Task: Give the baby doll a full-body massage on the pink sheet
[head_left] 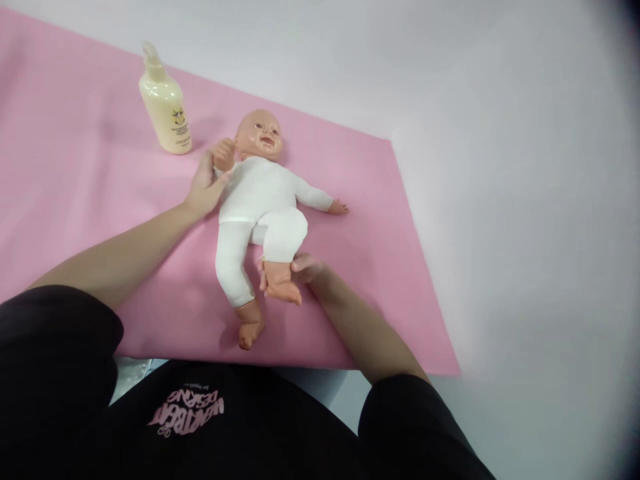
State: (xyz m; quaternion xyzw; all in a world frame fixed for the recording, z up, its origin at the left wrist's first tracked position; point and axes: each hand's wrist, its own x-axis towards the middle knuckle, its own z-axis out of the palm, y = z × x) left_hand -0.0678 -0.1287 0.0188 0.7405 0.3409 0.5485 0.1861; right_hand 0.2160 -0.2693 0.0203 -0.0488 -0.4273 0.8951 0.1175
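A baby doll (260, 190) with a white body and bare head, hands and feet lies on its back on a pink mat (150, 287). My left hand (207, 187) is closed around the doll's arm on the left, just below its raised hand. Beneath the bent leg on the right, my right hand (305, 268) grips the ankle, its thumb on one side and fingertips showing on the other. The doll's other leg rests on the mat, and its other arm stretches out to the right.
Behind my left hand, a pale yellow pump bottle (169, 110) stands upright on the mat. The mat's far edge slants down to the right, and a white surface (500, 200) lies beyond it. The near edge of the mat is close to my body.
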